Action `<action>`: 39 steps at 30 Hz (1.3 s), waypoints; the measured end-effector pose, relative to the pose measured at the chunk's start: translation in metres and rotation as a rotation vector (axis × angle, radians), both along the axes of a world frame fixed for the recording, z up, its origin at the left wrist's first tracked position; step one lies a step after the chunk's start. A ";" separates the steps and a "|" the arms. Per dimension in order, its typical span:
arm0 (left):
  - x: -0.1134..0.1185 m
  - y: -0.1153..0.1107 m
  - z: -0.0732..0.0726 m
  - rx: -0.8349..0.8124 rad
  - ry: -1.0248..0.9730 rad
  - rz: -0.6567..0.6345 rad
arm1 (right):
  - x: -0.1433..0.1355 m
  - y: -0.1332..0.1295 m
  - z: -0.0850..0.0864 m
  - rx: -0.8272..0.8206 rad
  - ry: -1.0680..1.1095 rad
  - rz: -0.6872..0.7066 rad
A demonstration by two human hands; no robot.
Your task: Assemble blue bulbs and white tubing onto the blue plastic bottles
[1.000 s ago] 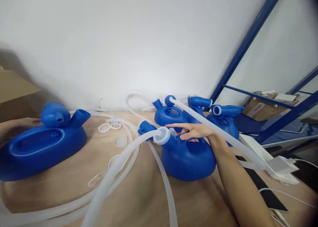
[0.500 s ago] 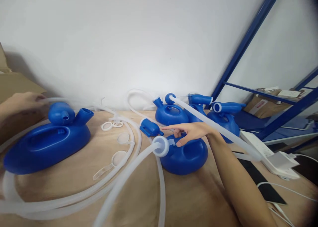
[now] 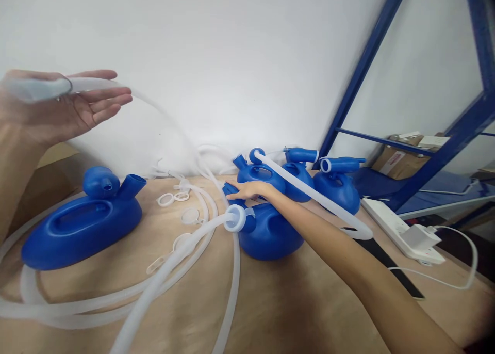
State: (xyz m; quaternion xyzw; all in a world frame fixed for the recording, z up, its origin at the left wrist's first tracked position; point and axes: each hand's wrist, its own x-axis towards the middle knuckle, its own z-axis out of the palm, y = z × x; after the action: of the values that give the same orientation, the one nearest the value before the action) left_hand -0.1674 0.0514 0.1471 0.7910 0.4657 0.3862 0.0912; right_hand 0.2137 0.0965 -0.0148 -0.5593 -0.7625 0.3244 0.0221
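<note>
Capped blue bottle (image 3: 270,238) rests at centre on the tabletop (image 3: 305,312), its broad body probably for stability. Just beyond, the right hand (image 3: 251,190) contacts a blue fitting (image 3: 229,188); finger closure cannot be determined. Left, the raised left hand (image 3: 73,114), fingers spread, supports a hose (image 3: 96,83), apparently for clearance.

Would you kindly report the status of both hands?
Left hand raised, open, pale tube along palm. Right hand gripping small blue bottle. Blue jug with hose close by.
</note>
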 end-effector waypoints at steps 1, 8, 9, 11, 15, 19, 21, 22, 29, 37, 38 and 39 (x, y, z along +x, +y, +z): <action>0.011 -0.009 -0.003 -0.003 -0.088 -0.080 | -0.002 0.001 -0.003 0.015 0.028 -0.033; 0.092 -0.060 -0.053 0.191 0.163 0.185 | 0.012 0.005 0.001 0.098 0.431 -0.314; 0.098 -0.062 -0.062 0.292 0.265 0.254 | 0.013 0.004 0.005 0.115 0.511 -0.340; 0.107 -0.062 -0.078 0.455 0.388 0.297 | 0.013 -0.001 0.012 0.158 0.671 -0.367; 0.119 -0.058 -0.097 0.228 0.308 0.190 | 0.005 -0.020 0.020 0.020 1.307 -0.361; 0.135 -0.062 -0.103 -0.243 -0.037 -0.008 | -0.010 -0.042 0.020 -0.129 1.750 -0.253; 0.144 -0.065 -0.106 -0.326 -0.211 -0.117 | -0.018 -0.054 0.018 -0.154 1.789 -0.194; 0.148 -0.066 -0.108 -0.332 -0.268 -0.138 | -0.022 -0.059 0.017 -0.172 1.769 -0.160; 0.157 -0.055 -0.125 -0.199 -0.324 -0.051 | -0.022 -0.074 0.018 0.020 1.285 -0.011; 0.139 -0.056 -0.117 -0.079 0.076 -0.111 | -0.011 -0.068 0.025 0.180 1.363 -0.174; 0.135 -0.056 -0.115 -0.047 0.102 -0.086 | -0.010 -0.068 0.026 0.202 1.364 -0.169; 0.130 -0.056 -0.114 -0.007 0.127 -0.050 | -0.009 -0.068 0.027 0.230 1.384 -0.181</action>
State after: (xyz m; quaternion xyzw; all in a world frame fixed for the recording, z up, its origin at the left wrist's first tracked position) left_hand -0.0371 -0.0046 0.0336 0.8250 0.4518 0.3312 0.0737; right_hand 0.2048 0.0285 0.0124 -0.2800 -0.5534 0.5199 0.5874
